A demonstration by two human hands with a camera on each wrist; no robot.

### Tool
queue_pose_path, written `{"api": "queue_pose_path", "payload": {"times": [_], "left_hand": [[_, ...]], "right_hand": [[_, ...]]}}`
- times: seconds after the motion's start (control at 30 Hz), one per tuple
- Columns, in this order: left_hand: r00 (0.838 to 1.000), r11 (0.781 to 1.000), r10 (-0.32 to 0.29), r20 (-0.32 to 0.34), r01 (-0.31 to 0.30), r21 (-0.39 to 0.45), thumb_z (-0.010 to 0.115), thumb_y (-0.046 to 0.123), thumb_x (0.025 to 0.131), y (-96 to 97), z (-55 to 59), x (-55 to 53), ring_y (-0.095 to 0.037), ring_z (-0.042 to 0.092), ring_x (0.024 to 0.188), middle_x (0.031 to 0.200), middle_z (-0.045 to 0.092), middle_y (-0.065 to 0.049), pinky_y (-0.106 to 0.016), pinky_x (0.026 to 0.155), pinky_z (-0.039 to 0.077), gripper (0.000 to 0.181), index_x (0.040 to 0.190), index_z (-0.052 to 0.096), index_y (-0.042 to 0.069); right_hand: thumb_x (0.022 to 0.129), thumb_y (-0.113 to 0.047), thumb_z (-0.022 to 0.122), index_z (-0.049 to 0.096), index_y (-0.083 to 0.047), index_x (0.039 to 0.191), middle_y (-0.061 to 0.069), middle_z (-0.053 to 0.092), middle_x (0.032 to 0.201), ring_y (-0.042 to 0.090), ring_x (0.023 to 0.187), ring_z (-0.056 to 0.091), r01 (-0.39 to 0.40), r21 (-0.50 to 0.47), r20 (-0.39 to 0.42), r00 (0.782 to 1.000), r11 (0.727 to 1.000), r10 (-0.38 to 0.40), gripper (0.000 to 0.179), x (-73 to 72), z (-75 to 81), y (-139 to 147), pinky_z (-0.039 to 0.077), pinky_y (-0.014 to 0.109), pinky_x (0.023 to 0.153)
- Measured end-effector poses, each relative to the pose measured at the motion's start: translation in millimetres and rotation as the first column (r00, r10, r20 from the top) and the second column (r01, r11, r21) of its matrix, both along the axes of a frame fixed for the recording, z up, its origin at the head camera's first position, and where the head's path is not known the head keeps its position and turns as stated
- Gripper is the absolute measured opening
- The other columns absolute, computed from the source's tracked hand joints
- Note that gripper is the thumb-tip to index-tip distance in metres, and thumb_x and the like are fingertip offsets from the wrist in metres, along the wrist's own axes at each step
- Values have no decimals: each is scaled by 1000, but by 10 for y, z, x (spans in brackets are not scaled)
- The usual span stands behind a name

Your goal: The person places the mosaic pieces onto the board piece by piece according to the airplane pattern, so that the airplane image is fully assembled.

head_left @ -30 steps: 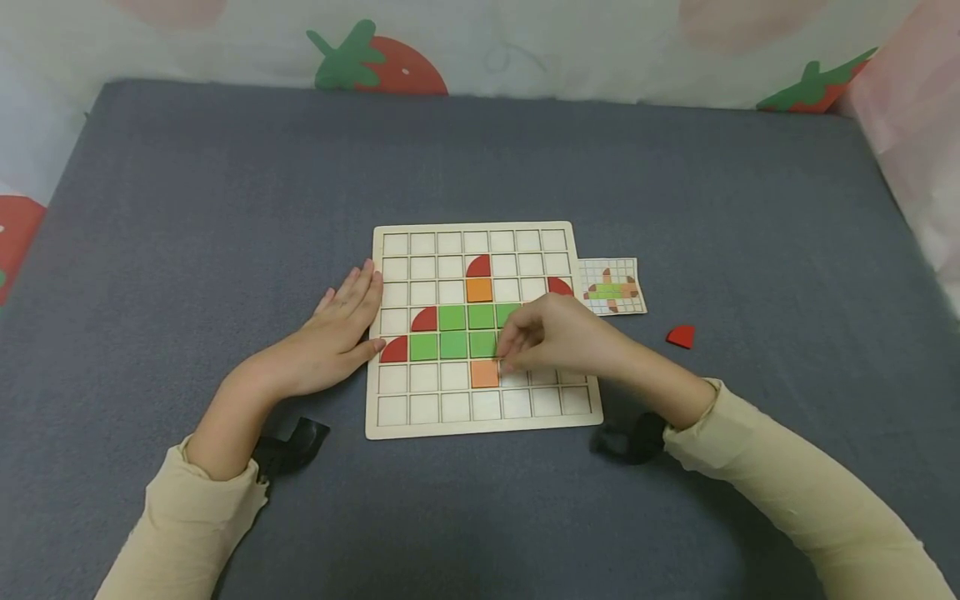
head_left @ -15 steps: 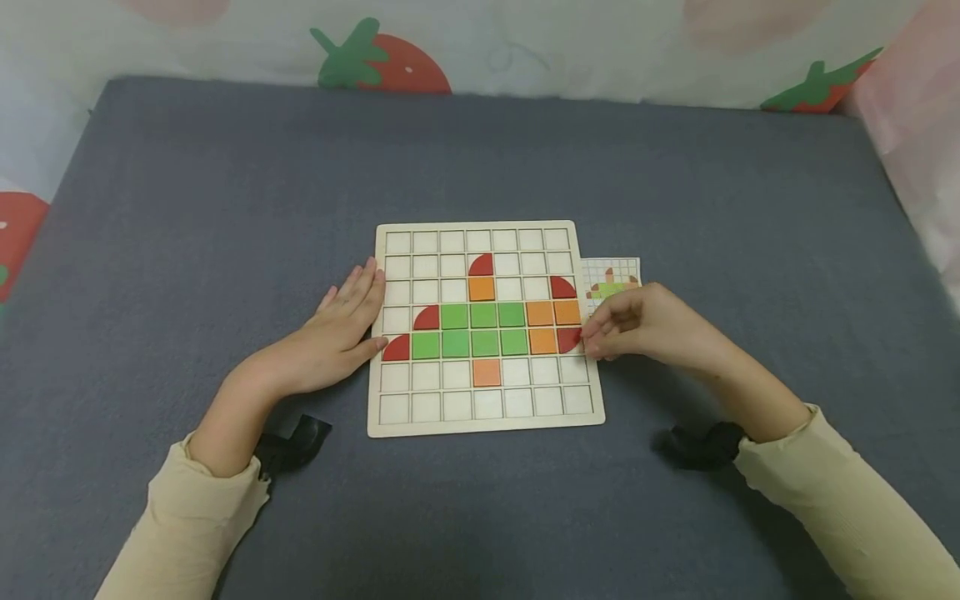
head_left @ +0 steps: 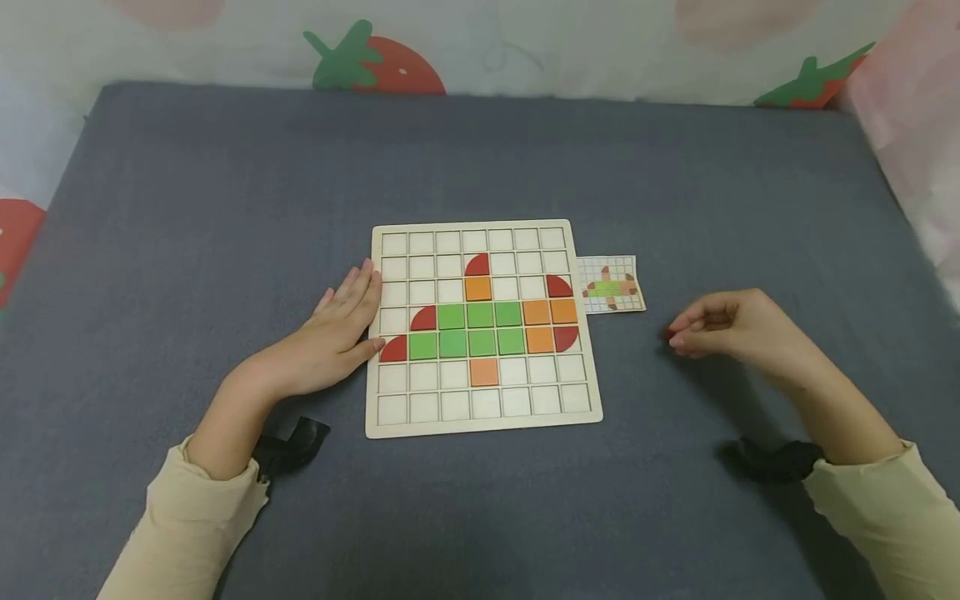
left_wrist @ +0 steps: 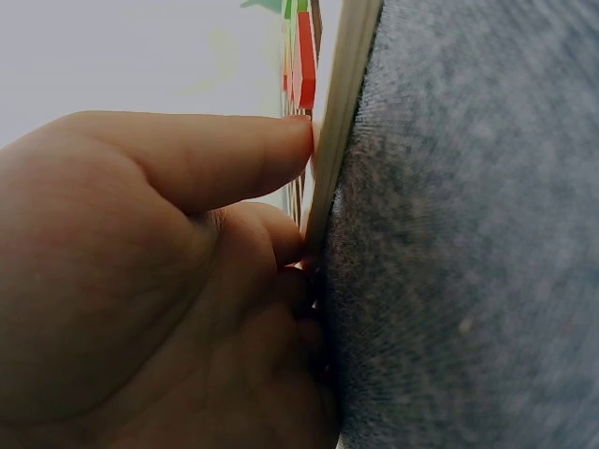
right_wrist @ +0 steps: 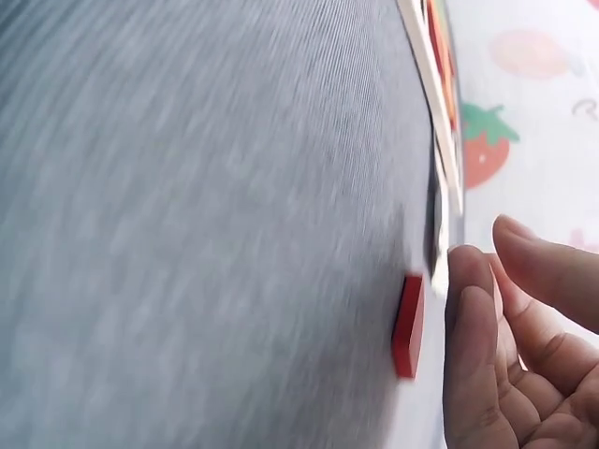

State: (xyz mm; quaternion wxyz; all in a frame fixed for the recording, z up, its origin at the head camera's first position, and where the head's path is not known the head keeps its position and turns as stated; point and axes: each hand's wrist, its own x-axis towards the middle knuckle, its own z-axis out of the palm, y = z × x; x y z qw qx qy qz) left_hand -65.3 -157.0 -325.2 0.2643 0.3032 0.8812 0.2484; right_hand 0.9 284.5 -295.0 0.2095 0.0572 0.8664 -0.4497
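A wooden grid board (head_left: 483,428) lies on the cloth, with rows of green squares (head_left: 481,342), orange squares (head_left: 536,312) and red quarter-circle pieces (head_left: 566,338) in its cells. Along the board's left edge my left hand (head_left: 322,346) lies flat, fingers extended; its thumb (left_wrist: 271,154) touches the rim beside a red piece (left_wrist: 303,61). Off to the right, my right hand (head_left: 750,337) hovers with bent fingers over a loose red quarter-circle piece (right_wrist: 407,327). In the right wrist view that piece rests on the cloth, apart from the fingertips. From the head view it is mostly hidden.
A small printed pattern card (head_left: 611,285) sticks out from the board's right edge. The dark grey cloth (head_left: 480,158) covers the table, and a strawberry-print curtain (head_left: 570,50) hangs behind it. Black wrist straps (head_left: 296,446) show below each hand.
My right hand has moved right, from over the board past its edge to the loose red quarter-circle piece, uncovering the orange squares. My left hand stays on the board's edge.
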Motion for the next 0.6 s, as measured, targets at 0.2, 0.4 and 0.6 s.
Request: {"api": "queue_pose_path", "payload": {"times": [0.2,0.4,0.6], "left_hand": [[1000,1000,1,3,-1,10,42,23,101,-13,-8,3,-30,-16,141,154,-18,-15,-53,111,-3,72,148,-5,-4],[1000,1000,1,8,-1,17,42,24,102,-19,-11,6,-31,-16,141,154,-18,-15,-53,111,-3,72,148,-6,-3],[1000,1000,-2,7,2,13,42,25,102,-16,-6,4,-31,-15,141,154,-18,-15,-53,111,-3,72,148,-6,-3]], "right_hand": [[84,-9,71,64,9,98,-2,67,77,11,71,64,26,47,-32,999,999,-24,24,28,-2,136,53,27,64],[84,-6,70,63,11,98,-2,67,75,9,67,63,27,77,-70,997,997,-21,23,28,-31,181,53,27,60],[85,-10,71,63,10,102,-3,68,76,7,66,61,42,153,-48,998,987,-35,27,5,-62,221,50,27,58]]}}
